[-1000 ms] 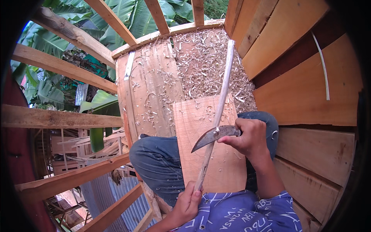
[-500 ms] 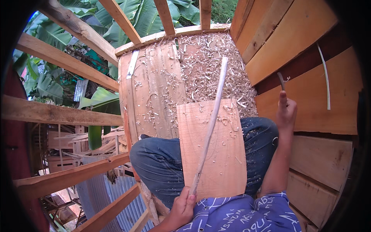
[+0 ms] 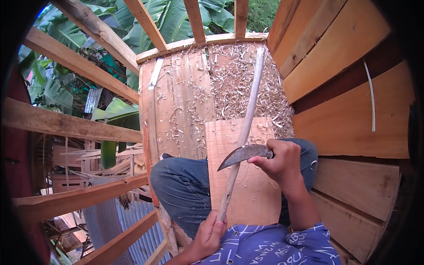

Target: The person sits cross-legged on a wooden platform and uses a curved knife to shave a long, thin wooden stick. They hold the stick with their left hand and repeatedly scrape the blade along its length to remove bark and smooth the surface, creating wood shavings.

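My left hand [image 3: 211, 233] grips the lower end of a long, pale, slightly curved stick [image 3: 250, 106], which slants up and away across my lap. My right hand [image 3: 282, 161] is wrapped round the handle of a knife with a curved, dark blade [image 3: 242, 154]. That blade crosses over the stick near its middle, its tip pointing left; whether it touches the wood I cannot tell. Beneath the stick, a flat wooden board [image 3: 260, 194] rests over my thighs with a few curled shavings on it. Most of the knife's handle is hidden by my fingers.
Curly shavings [image 3: 240, 90] lie thick on the plank floor [image 3: 176, 106] ahead. Plank walls [image 3: 349, 115] rise close on my right, with a thin pale strip [image 3: 370, 95] against them. Spaced wooden rails [image 3: 75, 126] stand at the left, with banana leaves [image 3: 154, 26] beyond.
My right hand has swung inward from the right wall, bringing the knife over the stick. The left hand keeps its grip near the same place, and the view has shifted slightly.
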